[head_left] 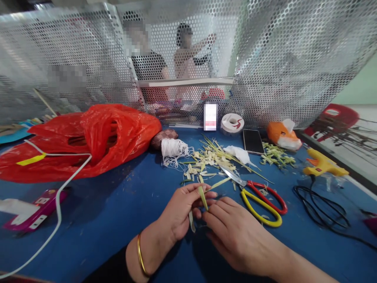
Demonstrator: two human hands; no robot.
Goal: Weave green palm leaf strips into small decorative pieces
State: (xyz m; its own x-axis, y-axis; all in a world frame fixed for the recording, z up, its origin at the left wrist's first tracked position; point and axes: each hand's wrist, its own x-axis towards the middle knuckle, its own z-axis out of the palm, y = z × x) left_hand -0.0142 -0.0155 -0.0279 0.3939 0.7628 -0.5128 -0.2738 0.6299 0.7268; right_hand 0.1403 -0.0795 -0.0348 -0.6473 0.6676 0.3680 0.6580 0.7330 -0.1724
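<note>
My left hand [176,210], with a gold bangle on the wrist, pinches a folded pale green leaf strip [203,197] between thumb and fingers. Ends of the strip stick out up to the right and down below the palm. Close against it, my right hand [235,232] has its fingers curled at the strip's lower part; its fingertips are partly hidden. Beside the right hand lie scissors [249,183] with one red and one yellow handle, blades apart. Beyond both hands is a loose pile of pale leaf cuttings [213,157].
On the left are a red plastic bag [126,133], a white cable and a purple power strip [44,204]. White string [173,147], a ribbon roll [232,123], a dark phone [253,141] and tissues stand behind. A yellow glue gun [324,165] lies right. Two people sit beyond the perforated screen.
</note>
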